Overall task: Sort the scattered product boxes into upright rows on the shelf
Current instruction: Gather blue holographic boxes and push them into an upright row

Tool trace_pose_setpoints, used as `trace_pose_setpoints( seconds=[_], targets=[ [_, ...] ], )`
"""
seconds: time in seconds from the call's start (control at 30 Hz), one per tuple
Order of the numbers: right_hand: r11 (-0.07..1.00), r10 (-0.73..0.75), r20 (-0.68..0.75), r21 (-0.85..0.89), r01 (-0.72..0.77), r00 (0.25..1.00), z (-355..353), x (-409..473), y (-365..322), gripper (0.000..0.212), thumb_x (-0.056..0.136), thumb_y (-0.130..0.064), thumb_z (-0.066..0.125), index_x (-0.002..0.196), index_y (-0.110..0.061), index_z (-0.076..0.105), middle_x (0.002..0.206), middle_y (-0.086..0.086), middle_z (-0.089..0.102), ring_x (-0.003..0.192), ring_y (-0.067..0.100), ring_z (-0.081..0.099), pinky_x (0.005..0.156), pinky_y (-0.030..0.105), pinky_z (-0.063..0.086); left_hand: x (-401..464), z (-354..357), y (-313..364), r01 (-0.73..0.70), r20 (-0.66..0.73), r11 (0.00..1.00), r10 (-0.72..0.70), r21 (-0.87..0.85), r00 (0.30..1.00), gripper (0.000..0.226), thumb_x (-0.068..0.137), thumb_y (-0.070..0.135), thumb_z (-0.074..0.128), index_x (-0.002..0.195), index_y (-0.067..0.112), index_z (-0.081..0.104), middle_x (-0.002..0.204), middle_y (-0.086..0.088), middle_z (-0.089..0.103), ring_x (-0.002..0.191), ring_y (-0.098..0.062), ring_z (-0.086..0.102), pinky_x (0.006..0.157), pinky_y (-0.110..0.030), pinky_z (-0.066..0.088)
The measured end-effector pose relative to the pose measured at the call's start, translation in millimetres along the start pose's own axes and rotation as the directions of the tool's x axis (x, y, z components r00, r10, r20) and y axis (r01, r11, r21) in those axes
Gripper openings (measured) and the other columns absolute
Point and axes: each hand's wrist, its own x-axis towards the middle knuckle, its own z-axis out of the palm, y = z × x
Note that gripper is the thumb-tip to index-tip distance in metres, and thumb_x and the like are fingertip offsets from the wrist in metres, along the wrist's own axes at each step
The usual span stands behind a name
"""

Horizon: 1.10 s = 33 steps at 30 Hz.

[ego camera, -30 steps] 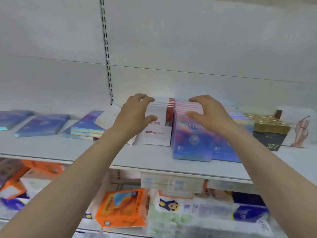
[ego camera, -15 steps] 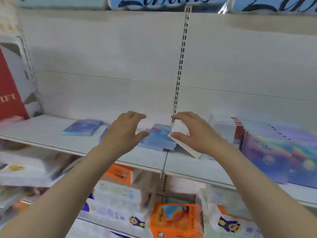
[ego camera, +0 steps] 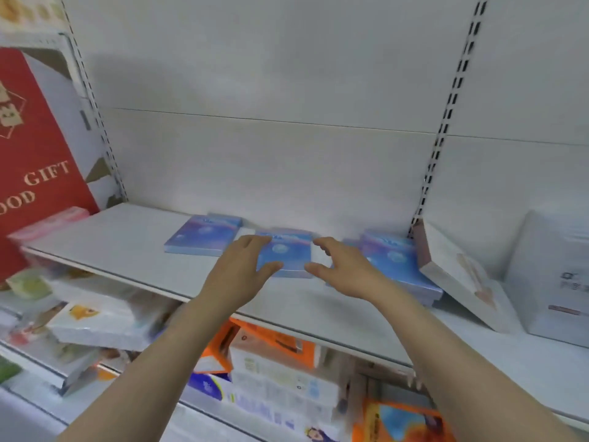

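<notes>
Reaching to the middle of the frame, the left hand (ego camera: pixel 242 269) and right hand (ego camera: pixel 342 271) spread wide on each side of a flat blue box (ego camera: pixel 285 256) on the white shelf (ego camera: pixel 127 244). Neither hand holds it. Another blue box (ego camera: pixel 204 234) lies left of it, more blue boxes (ego camera: pixel 393 260) right. A white box (ego camera: pixel 462 279) leans far right.

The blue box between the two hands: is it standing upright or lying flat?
Lying flat: the blue box shows its broad printed face upward on the shelf.
</notes>
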Motion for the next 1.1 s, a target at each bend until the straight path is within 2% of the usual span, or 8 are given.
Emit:
trace_pose_setpoints(
  seconds=[0.2,0.3,0.4,0.53,0.67,0.83,0.97,1.1],
  targets=[
    [0.935,0.320,0.052,0.144,-0.324,0.946,53.1,79.3,-13.5,0.078,0.090,-0.047,0.062,0.150,-0.009,0.029,0.147,0.012,0.049,0.132,0.031,0.048,0.095,0.034,0.043,30.3,35.9,-58.9,0.165,0.193,0.984,-0.148,-0.072,0.970,0.059,0.094,0.049,0.053,0.145,0.022,0.043,0.149,-0.003,0.044,0.140,-0.018,0.035,0.109,-0.032,0.031],
    [0.795,0.501,-0.017,0.404,-0.453,0.865,66.5,94.4,-13.0,0.073,0.083,-0.047,0.071,0.135,-0.005,0.042,0.128,0.014,0.058,0.114,0.030,0.057,0.074,0.030,0.043,26.2,50.7,-70.8,0.185,0.168,0.981,-0.172,-0.064,0.971,0.055,0.094,0.051,0.052,0.140,0.022,0.048,0.142,-0.001,0.049,0.132,-0.019,0.043,0.102,-0.028,0.034],
    [0.541,0.595,0.030,0.724,-0.428,0.803,71.9,100.2,-14.8,0.042,0.084,-0.031,0.077,0.105,0.002,0.060,0.103,0.016,0.065,0.079,0.023,0.060,0.057,0.025,0.046,19.3,51.7,-78.1,0.212,0.073,0.968,-0.204,-0.133,0.976,0.052,0.092,0.050,0.056,0.134,0.021,0.054,0.139,-0.001,0.052,0.131,-0.017,0.044,0.095,-0.018,0.031],
    [0.274,0.478,0.096,0.928,-0.252,0.873,64.7,98.6,-30.5,0.023,0.091,-0.005,0.066,0.112,0.004,0.065,0.107,0.022,0.072,0.079,0.027,0.071,0.071,0.038,0.061,16.3,37.8,-89.8,0.125,0.047,0.954,-0.117,-0.274,0.992,0.047,0.092,0.052,0.051,0.127,0.022,0.060,0.129,0.006,0.061,0.123,-0.013,0.053,0.097,-0.015,0.032],
    [0.365,0.468,-0.120,0.929,-0.068,0.875,45.1,81.9,-43.6,0.030,0.090,-0.005,0.068,0.118,-0.001,0.063,0.114,0.018,0.071,0.100,0.032,0.069,0.089,0.048,0.056,35.7,17.8,-144.4,0.135,-0.034,0.991,-0.135,-0.010,0.990,0.055,0.096,0.050,0.044,0.143,0.021,0.047,0.152,-0.004,0.041,0.146,-0.022,0.026,0.117,-0.038,0.019],
    [0.390,0.504,-0.248,0.920,0.038,0.827,39.6,43.2,-65.3,0.022,0.089,-0.005,0.067,0.111,-0.008,0.070,0.108,0.007,0.075,0.105,0.031,0.070,0.095,0.048,0.054,46.9,13.2,-195.4,0.188,0.221,0.938,-0.257,0.293,0.941,0.066,0.098,0.061,0.018,0.155,0.033,0.004,0.164,0.003,-0.001,0.150,-0.021,-0.008,0.119,-0.049,-0.006],
    [0.394,0.591,-0.296,0.918,0.051,0.750,54.0,27.5,-81.4,0.019,0.088,-0.003,0.067,0.106,-0.009,0.070,0.103,0.004,0.076,0.099,0.028,0.070,0.097,0.049,0.053,29.8,5.9,-194.8,0.144,0.226,0.948,-0.212,0.283,0.951,0.066,0.096,0.063,0.015,0.154,0.032,0.016,0.163,0.003,0.011,0.150,-0.019,0.005,0.119,-0.046,0.003],
    [0.382,0.626,-0.291,0.923,0.041,0.724,77.9,12.5,-95.1,0.019,0.088,-0.005,0.069,0.106,-0.010,0.070,0.108,0.009,0.075,0.092,0.021,0.073,0.085,0.037,0.060,-25.1,-14.8,-186.7,0.012,0.032,0.971,-0.020,0.238,0.999,0.062,0.095,0.058,0.025,0.131,0.023,0.061,0.138,-0.005,0.057,0.129,-0.030,0.050,0.106,-0.049,0.038]
  ],
)
